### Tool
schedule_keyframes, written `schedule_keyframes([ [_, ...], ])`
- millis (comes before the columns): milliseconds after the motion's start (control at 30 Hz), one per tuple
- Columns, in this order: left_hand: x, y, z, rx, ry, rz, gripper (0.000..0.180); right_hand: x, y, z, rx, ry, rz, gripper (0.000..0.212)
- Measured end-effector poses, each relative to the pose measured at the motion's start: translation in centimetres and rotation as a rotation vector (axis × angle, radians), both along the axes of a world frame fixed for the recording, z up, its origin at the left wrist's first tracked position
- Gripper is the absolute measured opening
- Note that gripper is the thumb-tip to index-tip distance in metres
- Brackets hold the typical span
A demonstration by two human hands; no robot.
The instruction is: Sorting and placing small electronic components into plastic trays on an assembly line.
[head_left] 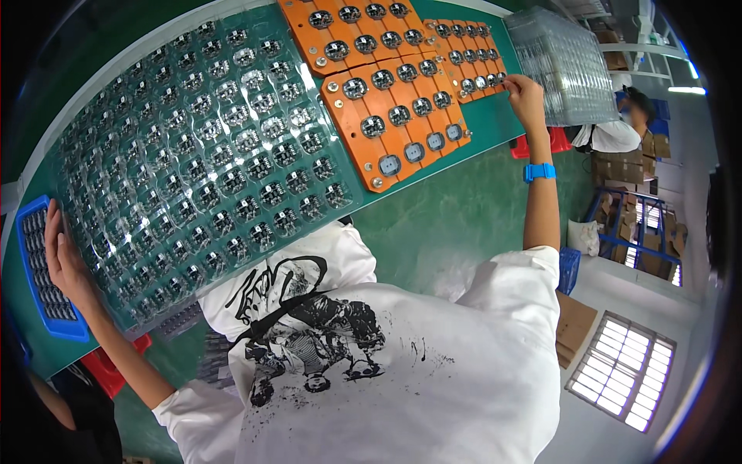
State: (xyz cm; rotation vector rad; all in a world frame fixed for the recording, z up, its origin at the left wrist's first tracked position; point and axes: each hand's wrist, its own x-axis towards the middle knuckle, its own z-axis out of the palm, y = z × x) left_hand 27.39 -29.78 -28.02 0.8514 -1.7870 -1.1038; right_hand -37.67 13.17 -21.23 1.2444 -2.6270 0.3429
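Note:
My left hand (68, 267) lies with its fingers stretched out between a blue tray (79, 332) and the left edge of a large clear plastic blister tray (340, 166). Rows of small electronic parts (233, 181) fill the pockets of the blister tray. Over at the right, my right hand (527, 99) has thumb and fingers pinched at the right end of an orange fixture (457, 45). Whatever is in that pinch is too small and covered to make out. Two more orange fixtures (352, 147) (309, 48) sit beside it, holding round electronic parts (372, 126); several nearest seats show grey pieces (390, 165).
A tall stack of clear plastic trays (568, 73) stands on the green table (495, 124) beyond my right hand. Red bins (541, 142) show below the table edge. Another person (638, 108) is at the far right; a dark sleeve (85, 410) shows at lower left.

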Motion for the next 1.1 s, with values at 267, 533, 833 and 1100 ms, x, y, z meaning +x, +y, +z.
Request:
schedule_keyframes([
  [267,-0.6,0.3,0.3,0.014,0.033,0.020,0.034,-0.1,-0.6,0.2,0.116,0.150,0.056,0.010],
  [533,-0.7,0.7,0.9,-0.069,-0.107,0.103,0.031,-1.5,-0.2,0.6,0.039,-0.179,0.057,0.019],
  [833,-0.7,1.4,1.9,-0.106,-0.109,0.079,0.025,6.6,-10.0,5.6,-0.074,-0.098,-0.006,0.022],
  [1100,-1.3,1.2,1.6,-0.076,-0.057,0.071,0.026,21.4,-26.8,2.3,-0.083,-0.045,0.823,0.016],
])
